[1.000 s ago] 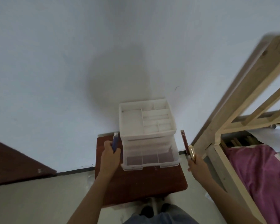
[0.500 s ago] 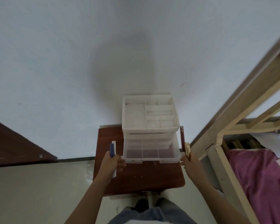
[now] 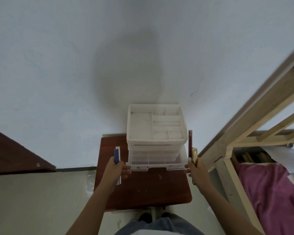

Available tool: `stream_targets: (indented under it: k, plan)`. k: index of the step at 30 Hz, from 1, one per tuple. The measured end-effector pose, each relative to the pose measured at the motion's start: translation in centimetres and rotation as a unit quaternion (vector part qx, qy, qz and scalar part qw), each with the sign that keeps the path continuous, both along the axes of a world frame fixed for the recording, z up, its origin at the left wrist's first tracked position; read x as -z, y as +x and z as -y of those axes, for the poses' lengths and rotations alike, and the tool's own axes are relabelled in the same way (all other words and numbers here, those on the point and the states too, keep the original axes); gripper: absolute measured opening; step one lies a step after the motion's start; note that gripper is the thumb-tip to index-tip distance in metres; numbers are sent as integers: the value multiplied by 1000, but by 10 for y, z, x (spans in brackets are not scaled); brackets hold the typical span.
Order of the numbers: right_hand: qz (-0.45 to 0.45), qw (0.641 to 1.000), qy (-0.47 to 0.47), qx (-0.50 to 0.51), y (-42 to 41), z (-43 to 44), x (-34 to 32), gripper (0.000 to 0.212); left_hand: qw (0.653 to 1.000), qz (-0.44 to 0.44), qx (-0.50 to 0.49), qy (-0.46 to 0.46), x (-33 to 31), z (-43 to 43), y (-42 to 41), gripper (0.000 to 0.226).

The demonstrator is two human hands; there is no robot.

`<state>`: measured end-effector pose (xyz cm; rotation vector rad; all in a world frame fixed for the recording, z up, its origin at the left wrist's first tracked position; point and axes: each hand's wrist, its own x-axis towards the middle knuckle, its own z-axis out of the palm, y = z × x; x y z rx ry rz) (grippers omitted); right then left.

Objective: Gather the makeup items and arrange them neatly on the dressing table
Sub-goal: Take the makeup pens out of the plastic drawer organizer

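L hand point(image 3: 115, 170) grips blue tube point(image 3: 116, 156) + silver stick point(image 3: 120, 179); R hand point(image 3: 196, 170) grips gold tube point(image 3: 194, 155) + brown pencil point(image 3: 190, 143). Pulled-out drawer point(image 3: 157, 164) sits between my fingers point(image 3: 126, 169) on the desk point(image 3: 143, 189). Risk: w/ both fists full, shoving it could skew it or drop sticks. All long axes point away, twd wall.

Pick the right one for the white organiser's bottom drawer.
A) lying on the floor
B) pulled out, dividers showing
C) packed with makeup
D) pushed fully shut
B: the bottom drawer juts forward of the white organiser, dividers exposed, between the left hand holding a blue stick and the right hand holding a gold tube.
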<state>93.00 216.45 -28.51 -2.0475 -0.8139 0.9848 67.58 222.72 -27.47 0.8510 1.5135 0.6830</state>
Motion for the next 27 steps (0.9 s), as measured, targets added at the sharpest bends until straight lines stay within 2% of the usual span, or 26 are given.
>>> stream_targets:
  k: [2,5,16,23,27]
  plan:
    - [9,1000,-3,-7,1,-7,-3,20,1000,13,0,0,0,-4,4,17]
    - [14,1000,-10,-19,2,-16,-4,16,1000,28,-9,4,1,-12,8,10]
    - [-9,998,6,-62,-2,-50,-13,15,995,94,-1,19,2,-40,26,26]
    - [58,992,-4,-113,-3,-48,-15,14,998,55,31,-4,7,-37,24,27]
    - [65,978,-5,-200,-4,-51,-12,3,999,19,-14,-23,8,-26,14,16]
